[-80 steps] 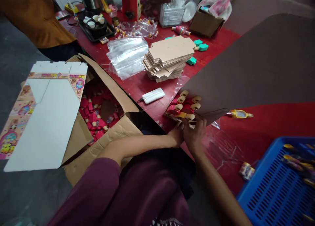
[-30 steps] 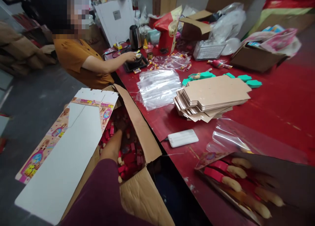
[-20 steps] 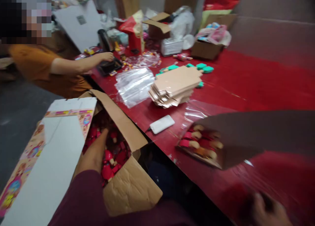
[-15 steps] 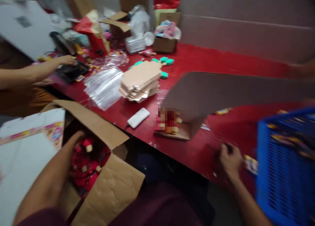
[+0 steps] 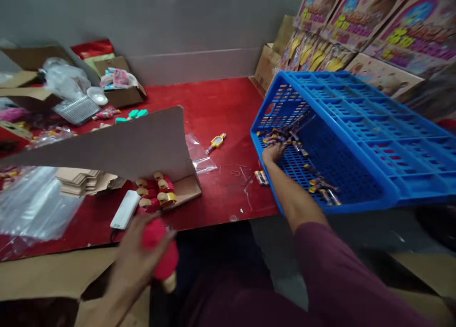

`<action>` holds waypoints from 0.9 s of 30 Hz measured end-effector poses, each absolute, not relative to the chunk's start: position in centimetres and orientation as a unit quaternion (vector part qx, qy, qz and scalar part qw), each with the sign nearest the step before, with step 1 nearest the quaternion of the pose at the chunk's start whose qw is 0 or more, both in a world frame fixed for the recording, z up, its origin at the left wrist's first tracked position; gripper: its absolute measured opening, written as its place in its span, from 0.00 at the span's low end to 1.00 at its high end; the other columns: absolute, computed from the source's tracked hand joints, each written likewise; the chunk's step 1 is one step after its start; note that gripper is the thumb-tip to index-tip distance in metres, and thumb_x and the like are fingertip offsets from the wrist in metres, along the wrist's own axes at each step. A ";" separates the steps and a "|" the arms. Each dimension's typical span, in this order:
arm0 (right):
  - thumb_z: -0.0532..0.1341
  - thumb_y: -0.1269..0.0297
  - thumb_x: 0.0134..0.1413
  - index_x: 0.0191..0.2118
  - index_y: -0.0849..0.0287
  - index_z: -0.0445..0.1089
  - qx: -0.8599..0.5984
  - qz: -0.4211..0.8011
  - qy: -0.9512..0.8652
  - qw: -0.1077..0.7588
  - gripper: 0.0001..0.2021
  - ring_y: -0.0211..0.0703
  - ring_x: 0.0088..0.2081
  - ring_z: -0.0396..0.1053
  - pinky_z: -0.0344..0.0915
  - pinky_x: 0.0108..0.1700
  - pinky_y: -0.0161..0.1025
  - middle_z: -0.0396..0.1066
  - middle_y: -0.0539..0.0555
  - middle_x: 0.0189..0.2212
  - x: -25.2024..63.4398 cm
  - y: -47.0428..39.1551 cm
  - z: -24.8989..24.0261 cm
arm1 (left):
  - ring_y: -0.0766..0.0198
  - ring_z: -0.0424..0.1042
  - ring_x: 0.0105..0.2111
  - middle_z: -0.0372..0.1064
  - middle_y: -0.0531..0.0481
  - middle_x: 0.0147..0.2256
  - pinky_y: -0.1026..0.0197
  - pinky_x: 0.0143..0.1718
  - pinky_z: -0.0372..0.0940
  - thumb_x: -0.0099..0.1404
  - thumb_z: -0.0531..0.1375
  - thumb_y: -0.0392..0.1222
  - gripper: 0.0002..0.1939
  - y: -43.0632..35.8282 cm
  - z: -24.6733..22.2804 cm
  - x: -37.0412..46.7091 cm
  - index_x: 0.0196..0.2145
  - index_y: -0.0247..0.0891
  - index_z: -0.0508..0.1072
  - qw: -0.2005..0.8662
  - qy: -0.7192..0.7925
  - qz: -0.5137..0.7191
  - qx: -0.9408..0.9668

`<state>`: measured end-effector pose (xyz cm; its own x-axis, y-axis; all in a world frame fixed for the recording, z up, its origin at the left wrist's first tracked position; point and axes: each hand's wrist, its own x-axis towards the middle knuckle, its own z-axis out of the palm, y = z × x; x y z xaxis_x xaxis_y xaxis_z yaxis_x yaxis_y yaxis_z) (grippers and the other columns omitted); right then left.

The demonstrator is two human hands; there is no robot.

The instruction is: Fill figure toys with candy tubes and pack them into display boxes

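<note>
My left hand, blurred by motion, is closed around a red piece with a beige end above the table's front edge. Just beyond it, several similar red pieces with beige ends lie in an open cardboard carton with a raised grey flap; a yellow band shows on one. My right hand reaches into a blue plastic crate lying on its side. It touches a heap of small purple-and-yellow wrapped pieces; its fingertips are hidden among them.
On the red table lie a white power bank-like block, stacked cardboard pieces, clear plastic bags and a yellow watch-shaped toy. Printed display packs stand behind the crate. A large open cardboard box sits front left.
The view has swung right. My left hand has come out of the large cardboard box with a red piece. My right hand has moved from the tabletop into the blue crate.
</note>
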<state>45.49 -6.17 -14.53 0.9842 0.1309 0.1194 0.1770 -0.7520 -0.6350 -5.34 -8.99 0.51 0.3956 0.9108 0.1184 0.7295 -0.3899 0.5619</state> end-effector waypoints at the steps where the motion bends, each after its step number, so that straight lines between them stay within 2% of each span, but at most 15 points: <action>1: 0.52 0.68 0.63 0.52 0.66 0.64 -0.938 -0.020 -0.085 0.336 0.14 0.54 0.56 0.60 0.56 0.58 0.54 0.61 0.65 0.54 46.6 -6.4 -14.2 | 0.53 0.72 0.44 0.71 0.48 0.42 0.52 0.44 0.70 0.57 0.60 0.63 0.25 -9.0 -1.1 -2.0 0.44 0.42 0.72 0.234 0.479 0.207 0.820; 3: 0.57 0.63 0.63 0.52 0.63 0.65 -0.939 0.015 -0.114 0.325 0.14 0.51 0.54 0.62 0.59 0.56 0.54 0.63 0.60 0.53 48.4 -6.8 -13.7 | 0.54 0.72 0.45 0.69 0.47 0.45 0.53 0.47 0.68 0.60 0.61 0.54 0.20 -8.8 -4.2 4.7 0.46 0.41 0.71 0.261 0.444 0.168 0.841; 5: 0.61 0.62 0.61 0.51 0.61 0.67 -0.936 0.051 -0.156 0.312 0.15 0.52 0.54 0.62 0.60 0.56 0.54 0.63 0.59 0.53 49.6 -7.1 -13.5 | 0.54 0.71 0.45 0.68 0.45 0.45 0.55 0.46 0.68 0.60 0.62 0.50 0.20 -8.4 -6.7 10.5 0.48 0.40 0.70 0.273 0.417 0.114 0.860; 9: 0.63 0.68 0.55 0.54 0.60 0.67 -0.931 0.092 -0.199 0.292 0.20 0.59 0.62 0.53 0.52 0.61 0.54 0.55 0.66 0.60 50.7 -6.8 -13.8 | 0.52 0.68 0.49 0.64 0.41 0.49 0.55 0.46 0.66 0.63 0.61 0.48 0.22 -6.6 -10.2 17.3 0.52 0.37 0.67 0.266 0.407 0.048 0.872; 13: 0.66 0.63 0.51 0.55 0.62 0.66 -0.930 0.113 -0.184 0.299 0.25 0.65 0.63 0.50 0.46 0.62 0.59 0.53 0.71 0.61 50.5 -6.0 -13.6 | 0.50 0.67 0.50 0.63 0.38 0.49 0.52 0.48 0.64 0.65 0.58 0.51 0.22 -4.2 -12.7 19.1 0.50 0.33 0.68 0.287 0.473 0.063 0.830; 15: 0.64 0.64 0.53 0.55 0.68 0.65 -0.928 0.109 -0.153 0.323 0.24 0.68 0.61 0.53 0.47 0.60 0.62 0.54 0.76 0.59 49.6 -5.5 -13.1 | 0.50 0.67 0.50 0.63 0.37 0.49 0.52 0.50 0.63 0.67 0.56 0.50 0.21 -3.4 -13.1 19.2 0.51 0.32 0.67 0.291 0.488 0.086 0.818; 18: 0.54 0.67 0.59 0.57 0.74 0.58 -0.912 0.073 -0.099 0.391 0.23 0.67 0.60 0.55 0.50 0.59 0.63 0.55 0.80 0.56 47.4 -4.7 -12.1 | 0.56 0.66 0.52 0.63 0.40 0.51 0.56 0.53 0.61 0.68 0.55 0.42 0.18 -3.2 -12.4 18.8 0.53 0.35 0.66 0.291 0.476 0.126 0.820; 20: 0.49 0.66 0.61 0.61 0.74 0.50 -0.887 0.054 -0.084 0.450 0.25 0.61 0.59 0.59 0.55 0.59 0.58 0.58 0.77 0.54 45.2 -4.3 -11.5 | 0.58 0.65 0.53 0.64 0.42 0.52 0.58 0.55 0.60 0.66 0.57 0.39 0.18 -3.6 -11.1 18.2 0.54 0.36 0.65 0.326 0.438 0.195 0.815; 22: 0.48 0.64 0.62 0.63 0.70 0.46 -0.854 0.065 -0.098 0.507 0.26 0.53 0.53 0.66 0.64 0.53 0.51 0.64 0.70 0.50 42.4 -4.5 -11.0 | 0.57 0.67 0.51 0.68 0.43 0.49 0.56 0.54 0.61 0.61 0.62 0.39 0.19 -4.0 -9.7 16.9 0.50 0.36 0.67 0.391 0.404 0.265 0.783; 24: 0.50 0.60 0.62 0.62 0.62 0.49 -0.817 0.101 -0.133 0.552 0.26 0.46 0.45 0.72 0.70 0.46 0.45 0.68 0.61 0.45 39.0 -5.5 -10.7 | 0.58 0.70 0.44 0.71 0.46 0.42 0.56 0.49 0.64 0.58 0.65 0.42 0.18 -4.3 -8.2 15.2 0.45 0.36 0.69 0.479 0.397 0.282 0.730; 27: 0.58 0.54 0.58 0.54 0.53 0.58 -0.675 0.233 -0.220 0.665 0.21 0.42 0.40 0.74 0.73 0.41 0.43 0.70 0.53 0.41 33.5 -8.6 -9.7 | 0.63 0.70 0.34 0.70 0.51 0.34 0.59 0.40 0.66 0.58 0.64 0.50 0.19 -4.7 -6.2 12.0 0.42 0.36 0.69 0.584 0.388 0.255 0.666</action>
